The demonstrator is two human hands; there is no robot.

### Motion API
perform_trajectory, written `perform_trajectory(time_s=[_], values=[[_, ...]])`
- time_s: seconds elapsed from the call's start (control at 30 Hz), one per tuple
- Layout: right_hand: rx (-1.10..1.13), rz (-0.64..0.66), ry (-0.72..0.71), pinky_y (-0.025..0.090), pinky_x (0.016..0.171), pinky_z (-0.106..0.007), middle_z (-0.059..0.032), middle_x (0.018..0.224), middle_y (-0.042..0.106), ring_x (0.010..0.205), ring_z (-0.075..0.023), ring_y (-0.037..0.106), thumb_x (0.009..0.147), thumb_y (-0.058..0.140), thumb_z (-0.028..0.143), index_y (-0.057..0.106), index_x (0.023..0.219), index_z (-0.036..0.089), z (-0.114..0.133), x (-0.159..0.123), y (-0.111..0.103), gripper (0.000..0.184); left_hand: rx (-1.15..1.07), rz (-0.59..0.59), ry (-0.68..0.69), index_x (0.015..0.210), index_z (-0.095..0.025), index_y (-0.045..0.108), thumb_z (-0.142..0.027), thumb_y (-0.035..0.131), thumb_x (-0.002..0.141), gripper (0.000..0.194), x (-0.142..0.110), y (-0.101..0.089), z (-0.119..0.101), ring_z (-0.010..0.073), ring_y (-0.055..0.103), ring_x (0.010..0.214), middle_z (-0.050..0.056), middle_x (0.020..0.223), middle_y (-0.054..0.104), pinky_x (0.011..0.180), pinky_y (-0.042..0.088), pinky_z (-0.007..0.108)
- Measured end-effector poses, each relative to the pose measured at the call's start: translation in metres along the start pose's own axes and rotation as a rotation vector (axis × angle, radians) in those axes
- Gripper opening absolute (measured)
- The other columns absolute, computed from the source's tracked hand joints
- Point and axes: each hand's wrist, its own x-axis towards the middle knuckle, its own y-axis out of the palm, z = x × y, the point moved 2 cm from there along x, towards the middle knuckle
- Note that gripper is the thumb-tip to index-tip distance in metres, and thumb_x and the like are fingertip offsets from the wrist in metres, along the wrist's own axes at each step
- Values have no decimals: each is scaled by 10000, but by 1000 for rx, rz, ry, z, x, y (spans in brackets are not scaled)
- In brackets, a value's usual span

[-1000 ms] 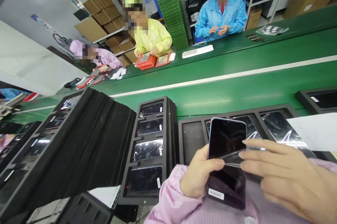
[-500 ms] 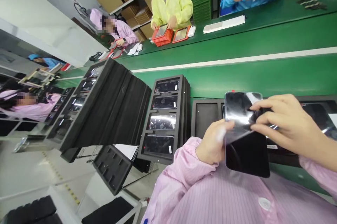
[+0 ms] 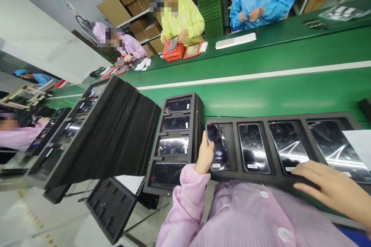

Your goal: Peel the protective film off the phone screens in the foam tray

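My left hand (image 3: 205, 155) grips a smartphone (image 3: 218, 150) by its left edge, thumb on the glass. The phone has a dark glossy face and a small white label, and it lies at the leftmost compartment of a black foam tray (image 3: 234, 121); I cannot tell whether it rests on the bottom. My right hand (image 3: 324, 183) is open, fingers stretched out over the tray's front edge, beside the lower end of a third phone (image 3: 288, 142). A second phone (image 3: 253, 146) sits in the compartment between. At the right end, white paper (image 3: 359, 144) partly covers another phone (image 3: 330, 138).
Left of the tray stands a stack of foam trays (image 3: 174, 162) holding phones. Further left leans a taller tray stack (image 3: 116, 135). An empty-looking tray (image 3: 111, 206) hangs lower down. Across the green bench (image 3: 261, 96), co-workers handle red-edged items (image 3: 173, 50).
The phone has gone from up before my chest down to the tray's left compartment, with my left hand on it. My right hand has left the phone and moved lower right. The view has shifted.
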Motion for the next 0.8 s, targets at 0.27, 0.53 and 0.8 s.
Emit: perform_trajectory(time_s=[0.27,0.53,0.8], values=[[-239,43,72,396,545,-290,-42,673,537,598,-183,500,765,335,31,528,788,171,0,-38,35,239,471,-24,339,1143,-58,558,-183,439,727,450,-9,37,15,316,296,1328,203,1366,402,1121,202,489],[-471,-46,243,439,683,-296,-52,814,593,737,-166,526,816,328,40,547,850,159,5,-50,-11,251,606,-232,574,1096,-127,539,-502,358,827,496,5,-10,1,349,337,1285,217,1315,403,1053,289,559],[-867,-240,590,412,505,-314,-98,697,594,613,-229,543,856,500,203,581,807,152,-73,-115,-81,107,613,-193,458,1035,-180,586,-560,367,769,512,4,-11,7,315,404,1240,148,1277,476,1048,333,522]])
